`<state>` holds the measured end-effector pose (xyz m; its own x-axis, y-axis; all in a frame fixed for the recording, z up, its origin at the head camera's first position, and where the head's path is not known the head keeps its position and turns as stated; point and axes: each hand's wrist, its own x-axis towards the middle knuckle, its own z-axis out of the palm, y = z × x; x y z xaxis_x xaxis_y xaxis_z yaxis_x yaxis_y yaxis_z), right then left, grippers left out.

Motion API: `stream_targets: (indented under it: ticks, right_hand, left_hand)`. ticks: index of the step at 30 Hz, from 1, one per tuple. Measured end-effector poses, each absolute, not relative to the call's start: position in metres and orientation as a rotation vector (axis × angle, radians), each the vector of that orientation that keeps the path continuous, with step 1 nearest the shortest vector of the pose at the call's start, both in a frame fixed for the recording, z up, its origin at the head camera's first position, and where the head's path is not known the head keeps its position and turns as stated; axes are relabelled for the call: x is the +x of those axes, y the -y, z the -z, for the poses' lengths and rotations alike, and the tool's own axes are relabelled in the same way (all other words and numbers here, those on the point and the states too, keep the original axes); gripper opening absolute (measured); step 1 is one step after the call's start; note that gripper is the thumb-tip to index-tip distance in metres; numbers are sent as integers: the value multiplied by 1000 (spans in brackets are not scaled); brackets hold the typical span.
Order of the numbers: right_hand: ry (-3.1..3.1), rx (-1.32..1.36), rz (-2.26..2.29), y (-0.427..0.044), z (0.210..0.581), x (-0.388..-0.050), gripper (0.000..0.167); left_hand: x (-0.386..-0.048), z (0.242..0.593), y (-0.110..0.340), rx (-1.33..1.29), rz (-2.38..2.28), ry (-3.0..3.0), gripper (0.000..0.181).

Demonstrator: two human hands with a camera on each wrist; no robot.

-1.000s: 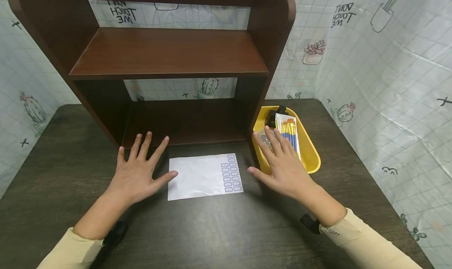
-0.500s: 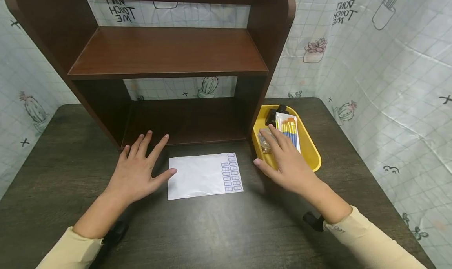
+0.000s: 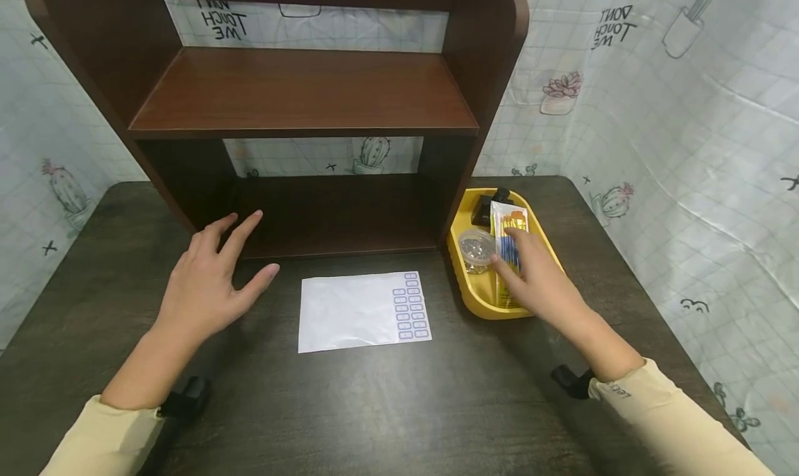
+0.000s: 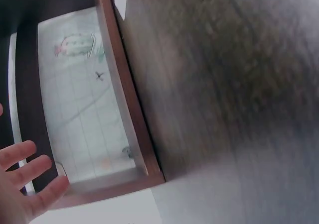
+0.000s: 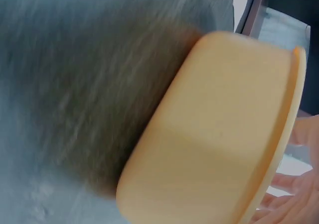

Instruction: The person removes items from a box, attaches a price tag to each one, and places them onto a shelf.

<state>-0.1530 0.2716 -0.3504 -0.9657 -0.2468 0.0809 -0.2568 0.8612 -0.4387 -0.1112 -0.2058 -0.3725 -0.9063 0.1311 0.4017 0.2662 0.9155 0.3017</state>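
In the head view my right hand (image 3: 546, 275) is over the yellow basket (image 3: 483, 309), fingers bent down and thumb apart from them. Beneath its fingers lies a clear packet of paintbrushes (image 3: 510, 221) with blue and yellow handles; whether the fingertips touch it I cannot tell. A round clear tub with small shiny contents (image 3: 476, 248) sits just left of the thumb. My left hand (image 3: 202, 275) hovers with spread fingers near the lower left of the dark wooden shelf (image 3: 306, 91), holding nothing. The right wrist view shows the basket's outer wall (image 5: 214, 134) and fingers past its rim.
A white sheet with blue printed boxes (image 3: 349, 313) lies on the dark table (image 3: 368, 413) between the hands. Inside the basket, at its back, is a black object (image 3: 483, 209). A patterned sheet (image 3: 686, 184) covers the walls behind and at the right.
My right hand has moved right and down over the basket, its fingers bending more. My left hand has drifted left, away from the white sheet.
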Motion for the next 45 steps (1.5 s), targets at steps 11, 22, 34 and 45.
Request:
stream_targets:
  ticks: [11, 22, 34, 45]
  right_hand:
    - [3190, 215, -609, -290, 351, -162, 72]
    - [3279, 169, -643, -295, 353, -171, 72]
    - [3329, 137, -676, -295, 354, -180, 60]
    - [3269, 82, -728, -295, 356, -179, 54]
  left_hand:
    - [-124, 367, 225, -71, 780, 2486, 64]
    - [-141, 369, 239, 118, 1052, 2194, 32]
    - [-151, 361, 250, 261, 1085, 2163, 44]
    - [-154, 361, 254, 293, 1087, 2205, 45]
